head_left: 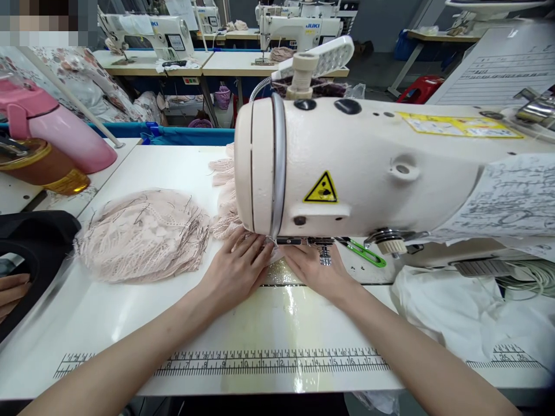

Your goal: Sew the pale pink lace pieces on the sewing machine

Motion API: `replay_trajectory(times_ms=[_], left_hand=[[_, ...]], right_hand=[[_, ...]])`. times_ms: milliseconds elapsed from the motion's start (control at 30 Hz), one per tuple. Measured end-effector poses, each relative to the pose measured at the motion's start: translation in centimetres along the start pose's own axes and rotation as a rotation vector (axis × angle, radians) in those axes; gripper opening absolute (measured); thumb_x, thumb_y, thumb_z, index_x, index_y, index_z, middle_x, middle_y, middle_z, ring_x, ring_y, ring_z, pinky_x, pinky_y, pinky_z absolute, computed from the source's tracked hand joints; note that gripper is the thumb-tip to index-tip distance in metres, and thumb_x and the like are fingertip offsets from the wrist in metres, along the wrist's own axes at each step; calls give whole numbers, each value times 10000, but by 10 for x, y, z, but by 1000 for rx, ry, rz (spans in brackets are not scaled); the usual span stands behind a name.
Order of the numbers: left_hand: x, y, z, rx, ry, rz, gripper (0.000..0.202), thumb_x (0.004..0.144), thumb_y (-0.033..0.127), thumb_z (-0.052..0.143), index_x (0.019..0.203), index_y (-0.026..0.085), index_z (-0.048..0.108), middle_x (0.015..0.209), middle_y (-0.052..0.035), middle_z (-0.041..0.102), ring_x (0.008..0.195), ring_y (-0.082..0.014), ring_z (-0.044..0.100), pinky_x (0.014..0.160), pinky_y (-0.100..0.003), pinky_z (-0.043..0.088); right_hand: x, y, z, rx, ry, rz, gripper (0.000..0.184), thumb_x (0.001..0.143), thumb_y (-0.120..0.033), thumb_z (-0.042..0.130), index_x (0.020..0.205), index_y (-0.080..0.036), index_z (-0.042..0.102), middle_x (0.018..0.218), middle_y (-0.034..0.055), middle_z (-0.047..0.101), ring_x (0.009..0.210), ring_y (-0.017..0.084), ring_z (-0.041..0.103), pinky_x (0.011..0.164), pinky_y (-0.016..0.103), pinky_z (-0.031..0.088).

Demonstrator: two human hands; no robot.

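Head view: seemingly guiding lace (225, 203) under the one-o'clock sewing machine (355, 156), we cannot tell whether left hand (232, 268) or right hand (323, 280) pinches, but steady feeding seems due next.

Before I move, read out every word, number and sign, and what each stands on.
"JUKI": rear sewing machines
"7 8 9 10 11 12", "15 16 17": table-edge ruler
Wordless yellow hand-warning triangle: near sewing machine
Too small or blurred: yellow strip label, papers, some ruler numbers.
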State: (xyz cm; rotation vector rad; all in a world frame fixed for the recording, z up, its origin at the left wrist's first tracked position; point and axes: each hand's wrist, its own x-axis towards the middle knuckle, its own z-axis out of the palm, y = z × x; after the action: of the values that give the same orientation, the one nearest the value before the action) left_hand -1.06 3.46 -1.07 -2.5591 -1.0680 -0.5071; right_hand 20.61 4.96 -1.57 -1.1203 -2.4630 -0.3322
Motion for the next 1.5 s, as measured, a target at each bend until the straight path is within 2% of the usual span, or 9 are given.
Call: replay_trajectory(times_ms=[200, 333, 600, 767, 867, 1000, 1133, 1333, 1500], left_hand=[[-2, -8, -3, -81, 23, 142, 306, 959, 86, 418, 1172, 135, 633, 1228, -66, 679, 1130, -190, 644, 1103, -424, 392], [-3, -12, -5, -102, 1, 116, 255, 972, 119, 430, 1081, 150, 659, 1192, -55, 698, 1111, -189, 655, 1099, -417, 395], [-1, -14, -8, -71, -34, 85, 224, 942, 106, 456, 983, 163, 669, 1162, -63, 711, 1053, -215, 676, 1049, -430, 427], [1, -10, -15, -121, -21, -72, 269, 844, 189, 528, 1090, 145, 627, 1085, -98, 722, 1001, -262, 666, 1031, -492, 401], [-1, -10, -17, -196, -44, -157, 148, 799, 209, 546, 921, 184, 625, 853, -36, 726, 802, -212, 666, 958, -464, 412], [-3, -11, -17, -277, 3, -62, 102, 787, 140, 508, 729, 209, 554, 619, 52, 631, 630, -138, 602, 908, -403, 393], [-2, -12, -16, -226, 64, 25, 155, 868, 190, 514, 717, 211, 542, 604, 55, 613, 602, -128, 571, 862, -369, 389], [-2, -11, -18, -160, 112, 79, 213, 883, 154, 477, 680, 210, 515, 577, 59, 573, 568, -113, 529, 848, -349, 399], [-3, -10, -19, -104, 50, 129, 184, 879, 148, 486, 721, 214, 551, 668, 31, 630, 680, -143, 583, 823, -349, 439]], right_hand=[[4, -5, 1, -156, 5, -54, 174, 881, -138, 531, 965, -241, 644, 975, -11, 713, 669, 141, 597, 535, 305, 384], [5, -10, 3, -142, 72, -92, 143, 880, -133, 556, 947, -224, 642, 1000, -27, 711, 686, 127, 582, 595, 328, 360], [3, -14, 8, 6, 62, -70, 114, 900, -140, 561, 936, -216, 639, 933, -4, 697, 786, 151, 559, 618, 321, 291], [8, -12, 12, 311, -8, -76, 98, 942, -192, 504, 889, -188, 587, 915, 8, 675, 778, 124, 555, 657, 278, 345], [8, -15, 10, 384, -29, -75, 127, 944, -187, 467, 838, -183, 536, 819, -8, 640, 730, 114, 535, 671, 269, 349], [5, -16, 5, 382, 25, -151, 135, 925, -147, 424, 901, -193, 548, 808, -6, 634, 849, 144, 557, 748, 292, 361], [3, -15, 2, 378, 48, -240, 139, 913, -206, 466, 972, -207, 591, 867, 12, 646, 922, 165, 551, 786, 314, 395], [6, -13, -1, 430, 117, -338, 86, 918, -227, 558, 862, -232, 623, 791, -41, 663, 874, 132, 582, 900, 334, 449], [5, -11, -2, 448, 111, -375, 66, 908, -199, 587, 874, -232, 633, 883, -37, 706, 970, 128, 601, 909, 309, 487]])
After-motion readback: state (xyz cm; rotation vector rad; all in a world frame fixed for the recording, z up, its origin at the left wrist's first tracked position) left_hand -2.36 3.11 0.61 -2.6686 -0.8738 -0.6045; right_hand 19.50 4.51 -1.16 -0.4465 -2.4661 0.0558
